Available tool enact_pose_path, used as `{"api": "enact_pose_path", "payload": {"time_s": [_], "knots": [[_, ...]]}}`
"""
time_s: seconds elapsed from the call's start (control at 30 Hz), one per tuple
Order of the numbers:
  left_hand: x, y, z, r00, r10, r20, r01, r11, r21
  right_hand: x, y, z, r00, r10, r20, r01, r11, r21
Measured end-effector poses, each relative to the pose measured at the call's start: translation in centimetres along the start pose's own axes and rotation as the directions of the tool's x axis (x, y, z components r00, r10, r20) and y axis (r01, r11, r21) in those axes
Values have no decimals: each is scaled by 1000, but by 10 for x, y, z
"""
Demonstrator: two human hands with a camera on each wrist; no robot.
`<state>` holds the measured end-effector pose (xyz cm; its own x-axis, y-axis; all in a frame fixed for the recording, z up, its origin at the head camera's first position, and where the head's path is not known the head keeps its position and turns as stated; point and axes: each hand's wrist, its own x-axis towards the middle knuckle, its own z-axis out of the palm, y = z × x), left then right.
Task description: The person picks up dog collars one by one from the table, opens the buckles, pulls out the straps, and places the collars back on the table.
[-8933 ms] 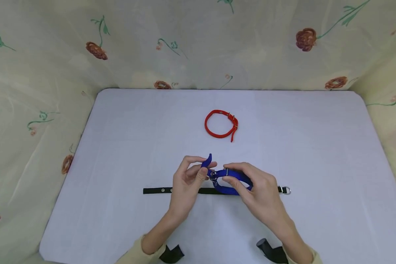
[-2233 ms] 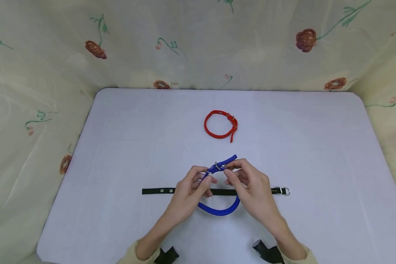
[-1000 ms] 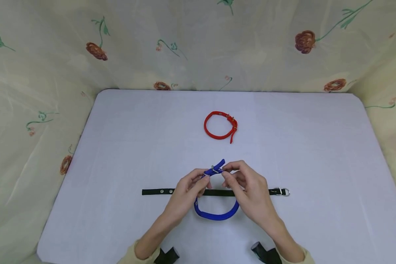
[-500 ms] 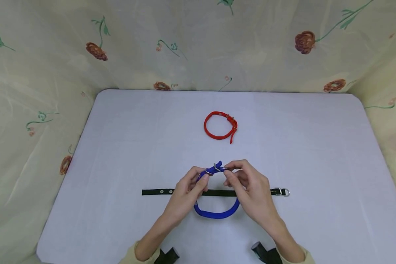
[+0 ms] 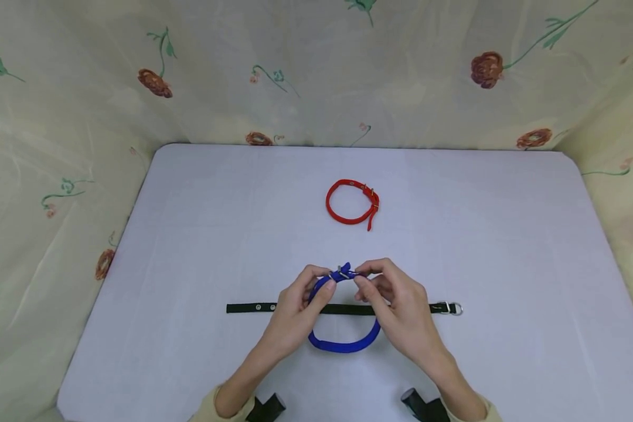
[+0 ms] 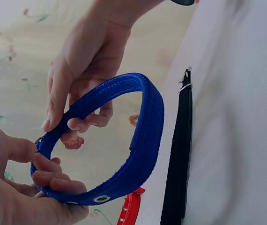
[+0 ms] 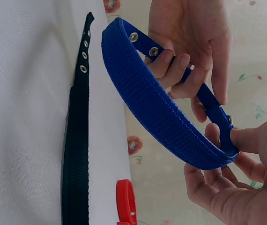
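A blue pet collar (image 5: 344, 347) is held up as a closed loop in the middle of the head view. My left hand (image 5: 299, 306) pinches its strap left of the buckle. On the other side, my right hand (image 5: 401, 302) pinches the strap at the buckle's right. Only a short blue tip pokes up past the metal buckle. Metal eyelets show along the blue collar (image 7: 161, 112) in the right wrist view. Below the hands lies a black collar (image 5: 348, 309), stretched out straight, with eyelets at its left end and a metal buckle and ring at its right.
A red collar (image 5: 333, 209), buckled into a ring, lies farther back on the white table (image 5: 216, 234). Flower-printed cloth (image 5: 316, 70) hangs behind the table and at its sides. Dark straps (image 5: 268, 407) show at the wrists.
Earlier the blue loop was small and sideways, its free end in my left fingers. Since then the loop has opened toward me, and the tip past the buckle has steadily shortened.
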<state>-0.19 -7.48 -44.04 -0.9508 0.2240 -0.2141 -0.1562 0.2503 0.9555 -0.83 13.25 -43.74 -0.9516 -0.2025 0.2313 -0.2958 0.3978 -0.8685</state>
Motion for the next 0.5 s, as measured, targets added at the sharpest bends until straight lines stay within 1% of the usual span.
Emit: {"api": "enact_pose_path", "payload": {"time_s": [0.3, 0.5], "knots": [[2, 0, 0, 997, -33, -64, 34, 999, 18, -1, -1, -1, 999, -8, -37, 8, 1000, -8], [2, -1, -3, 995, -56, -83, 58, 998, 22, -1, -1, -4, 996, 5, -84, -4, 1000, 8]]}}
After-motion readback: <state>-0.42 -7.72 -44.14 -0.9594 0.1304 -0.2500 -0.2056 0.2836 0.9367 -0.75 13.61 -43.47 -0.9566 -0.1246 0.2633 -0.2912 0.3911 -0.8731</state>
